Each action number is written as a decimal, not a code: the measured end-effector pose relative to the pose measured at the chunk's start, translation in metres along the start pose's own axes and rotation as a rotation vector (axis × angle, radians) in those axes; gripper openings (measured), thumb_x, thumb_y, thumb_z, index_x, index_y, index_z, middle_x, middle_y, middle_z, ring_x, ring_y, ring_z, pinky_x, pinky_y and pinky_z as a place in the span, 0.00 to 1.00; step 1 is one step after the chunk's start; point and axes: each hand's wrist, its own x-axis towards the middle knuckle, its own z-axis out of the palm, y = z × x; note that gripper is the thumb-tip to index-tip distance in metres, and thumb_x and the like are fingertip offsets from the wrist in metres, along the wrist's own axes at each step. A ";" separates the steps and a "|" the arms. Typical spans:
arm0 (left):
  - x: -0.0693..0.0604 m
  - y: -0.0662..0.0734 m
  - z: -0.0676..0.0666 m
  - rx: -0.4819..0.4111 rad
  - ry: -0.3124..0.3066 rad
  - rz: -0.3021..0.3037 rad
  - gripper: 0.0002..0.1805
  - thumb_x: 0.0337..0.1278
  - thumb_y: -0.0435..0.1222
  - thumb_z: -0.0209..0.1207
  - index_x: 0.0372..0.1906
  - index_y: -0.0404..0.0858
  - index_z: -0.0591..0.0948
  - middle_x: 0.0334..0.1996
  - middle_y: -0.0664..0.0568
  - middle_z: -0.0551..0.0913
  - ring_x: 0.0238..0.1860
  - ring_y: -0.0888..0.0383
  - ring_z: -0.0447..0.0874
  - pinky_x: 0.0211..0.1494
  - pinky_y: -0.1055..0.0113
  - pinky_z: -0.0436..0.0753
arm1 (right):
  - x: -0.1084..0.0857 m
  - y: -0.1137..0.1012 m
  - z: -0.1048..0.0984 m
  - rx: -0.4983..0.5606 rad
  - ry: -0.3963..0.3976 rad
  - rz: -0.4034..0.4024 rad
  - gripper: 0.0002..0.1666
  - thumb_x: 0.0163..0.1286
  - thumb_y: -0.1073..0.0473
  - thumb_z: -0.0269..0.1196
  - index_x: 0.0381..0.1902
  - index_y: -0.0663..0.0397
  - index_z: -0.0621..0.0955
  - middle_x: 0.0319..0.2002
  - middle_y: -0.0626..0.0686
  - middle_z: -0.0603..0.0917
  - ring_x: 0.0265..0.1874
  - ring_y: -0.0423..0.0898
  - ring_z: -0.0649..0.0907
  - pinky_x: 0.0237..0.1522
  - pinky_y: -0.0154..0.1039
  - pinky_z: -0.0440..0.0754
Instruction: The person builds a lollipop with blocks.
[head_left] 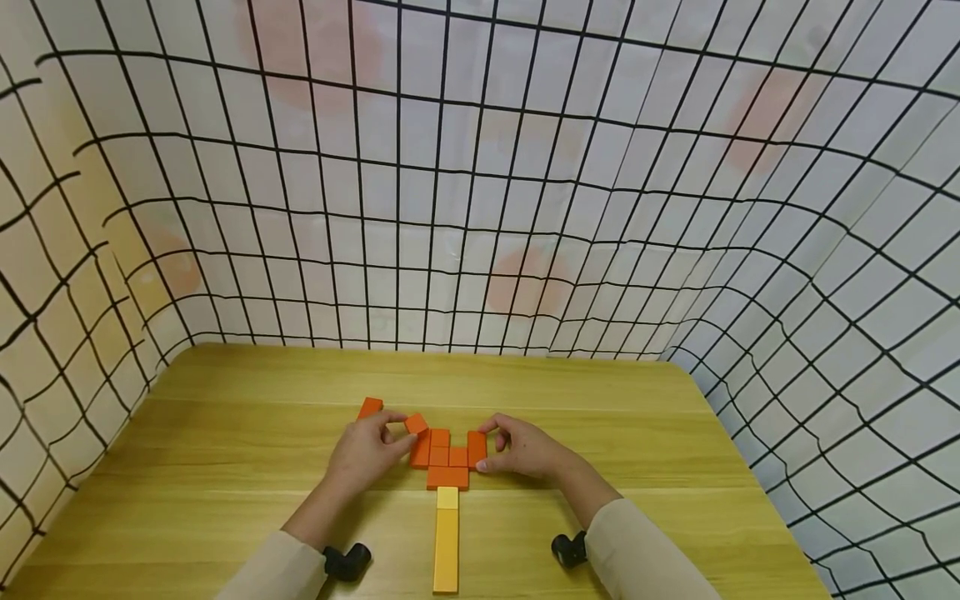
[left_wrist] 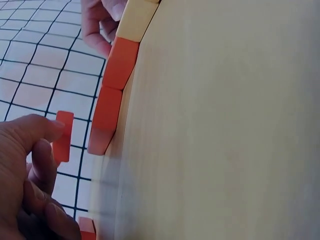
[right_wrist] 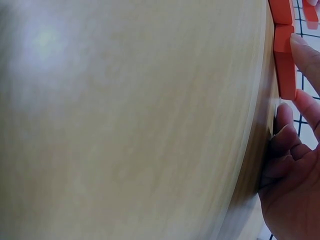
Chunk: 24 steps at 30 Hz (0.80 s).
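Note:
My left hand (head_left: 362,454) pinches a small orange block (left_wrist: 63,137) between thumb and forefinger, held up off the table at the upper left of a flat arrangement of orange blocks (head_left: 447,478). On the arrangement's right side, my right hand (head_left: 531,450) has thumb and forefinger on an upright-lying oblong orange block (head_left: 477,446), one at each end; the right wrist view shows this grip too. Below the orange blocks, a short pale yellow block (head_left: 447,498) and a long yellow block (head_left: 446,550) run in line toward me.
Another orange block (head_left: 371,407) lies behind my left hand, partly hidden by it. The wooden table (head_left: 225,467) is enclosed by a black wire grid (head_left: 465,225) with pale sheeting behind. Black devices (head_left: 348,562) sit at both wrists.

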 end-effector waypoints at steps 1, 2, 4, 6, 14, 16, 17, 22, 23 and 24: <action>0.000 0.001 0.001 -0.009 -0.007 0.001 0.20 0.58 0.43 0.71 0.55 0.42 0.86 0.18 0.57 0.75 0.17 0.62 0.67 0.20 0.71 0.63 | 0.000 0.000 0.000 -0.002 0.001 0.001 0.28 0.62 0.48 0.76 0.57 0.42 0.77 0.36 0.51 0.73 0.31 0.45 0.71 0.36 0.39 0.71; -0.001 0.002 0.001 -0.019 -0.017 -0.002 0.20 0.58 0.43 0.72 0.55 0.43 0.86 0.18 0.57 0.75 0.17 0.62 0.67 0.21 0.71 0.63 | 0.000 0.000 0.000 -0.005 0.002 0.003 0.28 0.62 0.48 0.76 0.57 0.42 0.77 0.36 0.51 0.73 0.31 0.45 0.71 0.37 0.39 0.71; -0.002 0.004 0.002 -0.041 -0.033 -0.004 0.20 0.58 0.43 0.72 0.55 0.43 0.86 0.18 0.57 0.74 0.17 0.62 0.67 0.21 0.71 0.63 | 0.001 0.000 0.000 -0.016 0.006 0.004 0.28 0.61 0.48 0.76 0.57 0.41 0.77 0.36 0.51 0.73 0.32 0.45 0.71 0.37 0.39 0.71; -0.003 0.007 0.003 -0.059 -0.047 -0.010 0.20 0.58 0.43 0.72 0.55 0.43 0.86 0.18 0.57 0.74 0.18 0.61 0.67 0.21 0.71 0.63 | 0.001 0.000 0.000 -0.025 0.008 0.005 0.28 0.61 0.48 0.76 0.57 0.41 0.77 0.37 0.51 0.73 0.32 0.45 0.71 0.37 0.39 0.71; 0.000 0.013 0.008 -0.048 -0.084 0.007 0.20 0.58 0.43 0.72 0.55 0.45 0.86 0.17 0.58 0.72 0.18 0.62 0.66 0.22 0.71 0.62 | 0.002 0.001 0.000 -0.028 0.010 0.008 0.28 0.61 0.47 0.76 0.57 0.41 0.78 0.36 0.50 0.74 0.32 0.45 0.72 0.37 0.40 0.71; 0.001 0.014 0.010 -0.041 -0.092 0.019 0.20 0.58 0.43 0.72 0.54 0.45 0.87 0.18 0.58 0.72 0.18 0.62 0.65 0.22 0.71 0.62 | 0.002 0.002 0.000 -0.023 0.009 0.005 0.29 0.61 0.47 0.76 0.57 0.41 0.78 0.36 0.50 0.74 0.32 0.45 0.72 0.37 0.39 0.72; 0.002 0.014 0.012 -0.035 -0.095 0.027 0.19 0.58 0.43 0.72 0.54 0.45 0.87 0.18 0.58 0.72 0.19 0.62 0.66 0.22 0.71 0.62 | 0.003 0.002 0.000 -0.018 0.008 0.004 0.29 0.61 0.48 0.76 0.57 0.41 0.78 0.36 0.50 0.74 0.32 0.45 0.72 0.37 0.39 0.72; 0.005 0.018 0.018 -0.017 -0.121 0.058 0.20 0.58 0.43 0.71 0.55 0.45 0.87 0.18 0.58 0.73 0.20 0.62 0.67 0.23 0.71 0.63 | 0.003 0.002 0.000 -0.003 0.006 0.010 0.30 0.61 0.47 0.76 0.58 0.41 0.78 0.36 0.50 0.74 0.31 0.45 0.72 0.36 0.39 0.72; 0.005 0.019 0.019 -0.011 -0.127 0.064 0.20 0.58 0.43 0.71 0.55 0.44 0.87 0.18 0.58 0.73 0.20 0.62 0.68 0.23 0.71 0.64 | 0.003 0.002 0.000 -0.002 0.005 0.011 0.30 0.61 0.47 0.76 0.58 0.41 0.78 0.36 0.50 0.74 0.31 0.45 0.72 0.36 0.39 0.72; 0.006 0.020 0.020 -0.008 -0.133 0.068 0.20 0.58 0.43 0.71 0.55 0.44 0.87 0.18 0.58 0.74 0.20 0.62 0.68 0.24 0.70 0.64 | 0.002 0.002 0.000 -0.002 0.006 0.012 0.30 0.61 0.47 0.76 0.58 0.41 0.78 0.35 0.50 0.74 0.31 0.45 0.72 0.36 0.39 0.72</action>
